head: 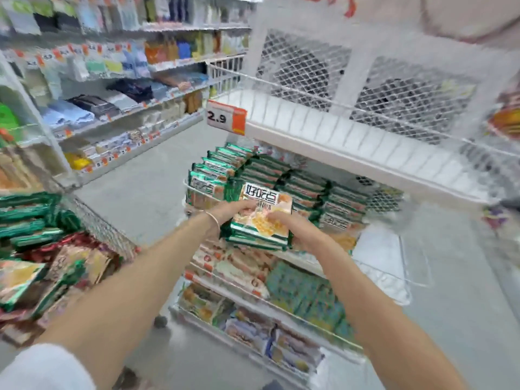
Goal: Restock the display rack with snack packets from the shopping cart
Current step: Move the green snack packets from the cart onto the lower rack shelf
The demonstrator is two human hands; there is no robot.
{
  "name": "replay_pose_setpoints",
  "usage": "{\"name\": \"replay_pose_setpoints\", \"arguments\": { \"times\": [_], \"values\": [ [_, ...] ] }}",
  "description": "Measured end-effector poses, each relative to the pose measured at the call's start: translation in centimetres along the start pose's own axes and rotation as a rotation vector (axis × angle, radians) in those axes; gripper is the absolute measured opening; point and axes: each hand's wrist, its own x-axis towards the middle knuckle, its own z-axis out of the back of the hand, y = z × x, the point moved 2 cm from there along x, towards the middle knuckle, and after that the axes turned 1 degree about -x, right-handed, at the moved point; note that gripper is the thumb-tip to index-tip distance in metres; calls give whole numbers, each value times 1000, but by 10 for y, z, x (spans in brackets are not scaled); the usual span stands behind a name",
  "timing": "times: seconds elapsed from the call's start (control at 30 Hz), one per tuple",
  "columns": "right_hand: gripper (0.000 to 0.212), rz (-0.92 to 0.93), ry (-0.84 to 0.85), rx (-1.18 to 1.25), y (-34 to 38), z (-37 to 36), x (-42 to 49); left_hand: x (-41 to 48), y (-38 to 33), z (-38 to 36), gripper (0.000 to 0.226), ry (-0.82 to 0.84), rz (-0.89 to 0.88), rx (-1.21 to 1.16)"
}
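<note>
Currently a stack of snack packets is being held just in front of the middle shelf of the display rack: left hand curling round its left edge, right hand gripping the right. Risk, as judged: glossy packets fanning apart and spilling, or bumping the shelved rows forward.

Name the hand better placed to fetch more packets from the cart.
Left hand, likely: the cart stands on its side, while the right hand is across the stack, nearer the rack.
</note>
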Motion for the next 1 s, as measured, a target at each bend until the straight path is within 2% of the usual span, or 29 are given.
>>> {"name": "replay_pose_setpoints", "arguments": {
  "times": [0.03, 0.1, 0.13, 0.17, 0.23, 0.27, 0.33, 0.37, 0.5, 0.53, 0.63, 0.7, 0.73, 0.8, 0.87, 0.9, 1.0],
  "values": [
    [21, -5, -25, 22, -11, 23, -8, 4, -16, -25, 87, 38, -24, 33],
    [16, -23, -124, 84, -31, 65, -21, 14, -40, -71, 112, 114, -40, 79],
    [18, -11, -172, 116, -43, 85, -23, 20, -50, -93, 114, 128, -46, 74],
    [32, 8, -213, 144, -56, 107, -20, 24, -60, -113, 109, 132, -50, 59],
    [78, 5, -284, 169, -82, 153, -14, 32, -77, -149, 109, 67, -77, 69],
    [77, 2, -307, 174, -89, 169, -19, 35, -85, -165, 112, 31, -103, 127],
    [41, 34, -298, 181, -103, 194, -25, 49, -95, -191, 117, -27, -157, 232],
    [38, 59, -310, 174, -110, 205, -25, 55, -98, -201, 118, -43, -176, 282],
    [111, 79, -366, 119, -135, 215, -19, 76, -90, -228, 120, -100, -216, 420],
    [116, 80, -380, 90, -140, 210, -16, 80, -85, -230, 120, -128, -209, 455],
    [103, 211, -440, -21, -156, 197, -10, 86, -71, -230, 133, -237, -186, 638],
    [96, 257, -411, -60, -163, 194, -3, 85, -66, -232, 138, -292, -210, 763],
    [96, 253, -385, -69, -165, 195, -3, 83, -65, -232, 140, -303, -217, 815],
    [111, 205, -297, -41, -171, 199, 2, 81, -63, -233, 141, -265, -204, 953],
    [114, 141, -180, 62, -173, 202, 0, 83, -58, -233, 130, -183, -162, 1112],
    [104, 141, -155, 106, -174, 205, 1, 84, -56, -233, 124, -145, -130, 1182],
    [53, 128, -217, -36, -169, 208, 1, 89, -52, -238, 111, -95, -87, 1272]
  ]
}}
